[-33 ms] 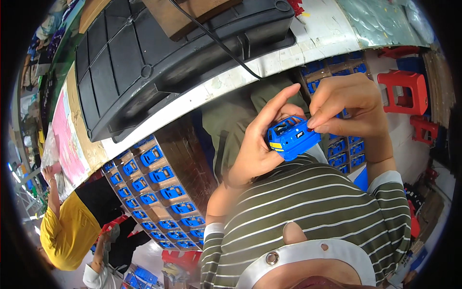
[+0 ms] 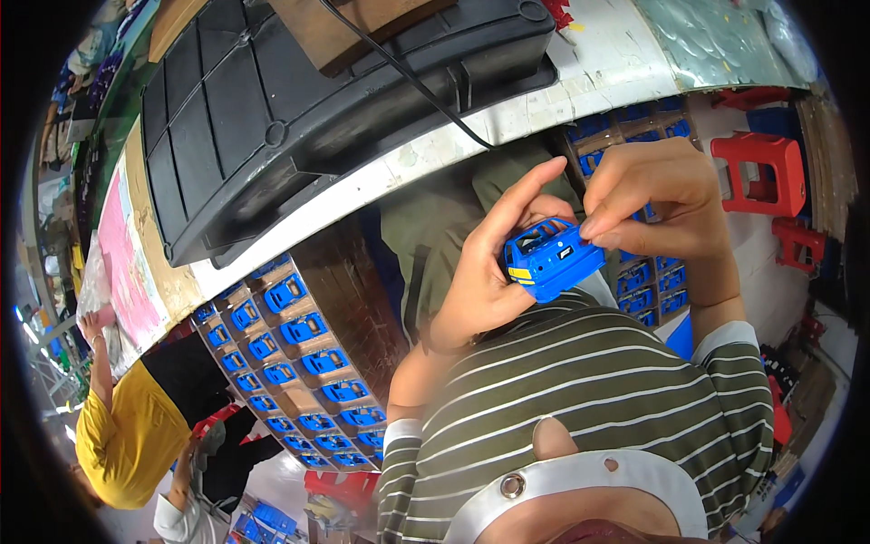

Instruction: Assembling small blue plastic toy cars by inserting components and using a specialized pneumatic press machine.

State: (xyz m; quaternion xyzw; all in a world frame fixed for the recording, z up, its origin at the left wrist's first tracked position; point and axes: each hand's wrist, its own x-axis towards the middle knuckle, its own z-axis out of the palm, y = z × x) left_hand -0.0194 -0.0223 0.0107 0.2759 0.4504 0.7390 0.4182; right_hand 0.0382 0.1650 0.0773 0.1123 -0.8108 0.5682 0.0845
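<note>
A blue toy car body [image 2: 564, 257] with open windows, a yellow stripe and a small black patch is held up in front of my striped shirt. My left hand [image 2: 494, 272] grips it from the left, thumb below and fingers behind, with the index finger sticking up past it. At the car's upper right corner, the thumb and index finger of my right hand [image 2: 654, 195] are pinched together. Whatever lies between those fingertips is too small or hidden to make out.
A compartmented box [image 2: 313, 381] of blue car bodies stands at lower left, a similar box [image 2: 648, 290] at right. A large black plastic tub [image 2: 362, 136] covers much of the white-edged table. Red stools [image 2: 766, 172] stand far right. A person in yellow [image 2: 131, 435] works at far left.
The toy car and my right fingertips have shifted very slightly against each other. Otherwise the grip and pose look the same.
</note>
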